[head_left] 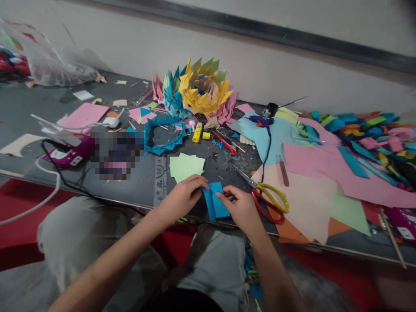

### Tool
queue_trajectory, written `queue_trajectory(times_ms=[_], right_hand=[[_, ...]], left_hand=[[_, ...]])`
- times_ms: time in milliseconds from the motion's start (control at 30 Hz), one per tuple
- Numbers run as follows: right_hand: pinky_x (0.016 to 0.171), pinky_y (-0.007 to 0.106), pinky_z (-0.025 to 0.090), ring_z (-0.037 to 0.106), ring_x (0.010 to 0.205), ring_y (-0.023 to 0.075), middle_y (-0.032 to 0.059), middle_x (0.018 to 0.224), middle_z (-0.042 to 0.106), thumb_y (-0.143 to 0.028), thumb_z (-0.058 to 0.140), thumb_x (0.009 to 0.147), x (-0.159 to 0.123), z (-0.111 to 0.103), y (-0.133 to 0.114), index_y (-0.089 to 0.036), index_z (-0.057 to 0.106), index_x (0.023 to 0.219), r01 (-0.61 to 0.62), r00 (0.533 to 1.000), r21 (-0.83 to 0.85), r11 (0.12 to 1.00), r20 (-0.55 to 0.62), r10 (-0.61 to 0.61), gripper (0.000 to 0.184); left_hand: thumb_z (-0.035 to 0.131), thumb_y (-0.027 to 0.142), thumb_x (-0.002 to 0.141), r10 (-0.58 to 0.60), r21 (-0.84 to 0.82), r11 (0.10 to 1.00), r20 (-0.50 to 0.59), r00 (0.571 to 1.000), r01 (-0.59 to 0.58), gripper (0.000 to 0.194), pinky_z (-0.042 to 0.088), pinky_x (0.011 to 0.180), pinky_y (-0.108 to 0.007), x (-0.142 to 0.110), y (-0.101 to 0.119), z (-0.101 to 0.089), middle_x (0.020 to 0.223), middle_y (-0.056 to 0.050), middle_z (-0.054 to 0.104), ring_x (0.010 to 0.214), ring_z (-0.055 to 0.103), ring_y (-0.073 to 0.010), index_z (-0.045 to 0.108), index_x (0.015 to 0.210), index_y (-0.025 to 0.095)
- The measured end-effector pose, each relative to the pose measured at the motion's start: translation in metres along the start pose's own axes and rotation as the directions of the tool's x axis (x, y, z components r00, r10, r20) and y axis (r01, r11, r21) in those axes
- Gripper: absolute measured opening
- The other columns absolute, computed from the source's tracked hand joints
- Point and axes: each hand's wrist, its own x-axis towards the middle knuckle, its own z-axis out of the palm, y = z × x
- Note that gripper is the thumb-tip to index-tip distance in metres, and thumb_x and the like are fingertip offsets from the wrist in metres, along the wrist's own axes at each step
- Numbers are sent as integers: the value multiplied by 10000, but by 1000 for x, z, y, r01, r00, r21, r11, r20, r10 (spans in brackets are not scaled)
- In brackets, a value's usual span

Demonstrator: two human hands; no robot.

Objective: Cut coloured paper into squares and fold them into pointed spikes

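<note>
Blue folded craft paper (221, 204), head view: at table's (146, 180) near edge, approx 5 o'clock of lt-green sheets (186, 168). L hand (187, 190) pinches its 10 o'clock corner; R hand (239, 206) holds 2 o'clock edge, thumb on face. Risk (judged): uneven thumb press → skewed crease; R hand may bump scissors (257, 186), approx 2 o'clock. Long axis approx 11–5, far end to 11.

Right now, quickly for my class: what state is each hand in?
Left hand: holding the blue paper near its upper left.
Right hand: holding the same paper's right side.
</note>
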Motion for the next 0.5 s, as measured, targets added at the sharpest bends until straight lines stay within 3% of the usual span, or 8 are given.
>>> queue_trajectory(times_ms=[100,167,333,500], right_hand=[[453,203,334,450,475,109,-34,524,481,-395,536,776,-2,8,-1,-173,550,695,-26,996,62,998,-85,31,237],[430,201,311,433,442,105,-44,494,468,-407,525,783,-5,12,0,-178,551,710,-37,994,46,998,-104,41,242],[516,227,364,551,538,143,9,605,615,-369,502,813,-3,13,3,-192,586,707,-53,984,-202,978,-178,17,223],[529,244,356,550,563,160,4,603,591,-338,549,791,9,8,6,-202,603,715,5,989,-382,924,-135,-61,165]], left_hand=[[418,291,868,-283,-97,956,-42,958,278,253,464,621,-250,0,6,5,734,-19,628,676,601,-149,574,1020,162],[501,332,826,-371,-91,926,-32,928,367,302,437,540,-235,2,7,10,681,-5,621,594,586,-145,563,1061,152],[557,197,778,-357,129,922,-74,931,364,131,416,566,-235,8,2,19,679,-18,644,632,601,-158,637,876,165],[548,223,806,-320,301,892,-108,941,338,95,416,582,-255,13,0,20,752,-34,670,704,624,-190,627,839,181]])
